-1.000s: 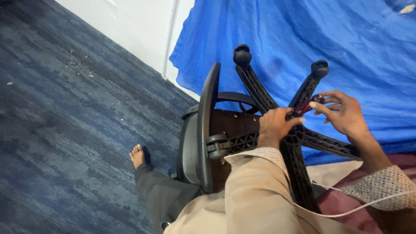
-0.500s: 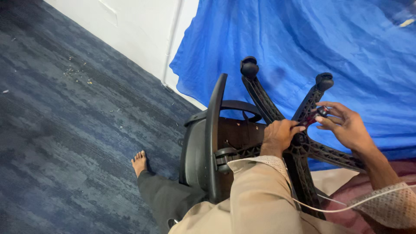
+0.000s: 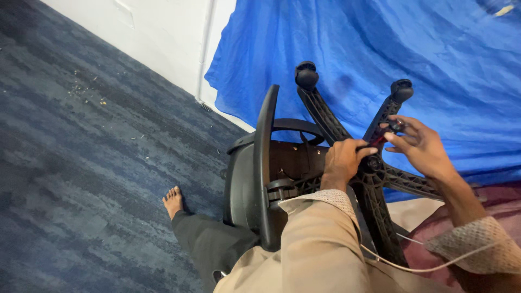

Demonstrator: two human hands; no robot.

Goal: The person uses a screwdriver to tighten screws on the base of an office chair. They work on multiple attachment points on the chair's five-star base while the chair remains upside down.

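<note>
1. Chair: a black plastic office chair [image 3: 255,179] lies on its side on the dark blue patterned carpet [image 3: 81,163], with its black five-spoke star base [image 3: 374,168] turned toward the camera.
2. Two upper spokes of the base end in black caster wheels [image 3: 306,75], set against a crumpled blue fabric sheet [image 3: 434,59] that hangs behind the chair.
3. The left hand [image 3: 343,161] rests at the hub of the base, fingers curled and pressed together around the near end of a spoke.
4. The right hand [image 3: 423,146] sits just beside the hub on the upper right spoke; thumb and fingertips pinch a small dark red-handled tool [image 3: 386,134].
5. The tool lies along the spoke, between the two hands; its tip is hidden behind the left hand's fingers.
6. A beige long sleeve [image 3: 320,249] covers the left forearm, and a knitted cuff [image 3: 477,244] shows at the right wrist.
7. A thin white cable [image 3: 412,266] runs across the lap below the base.
8. A bare foot [image 3: 173,201] in a dark trouser leg rests on the carpet to the left of the chair seat.
9. A white wall [image 3: 163,38] borders the carpet at the top.
</note>
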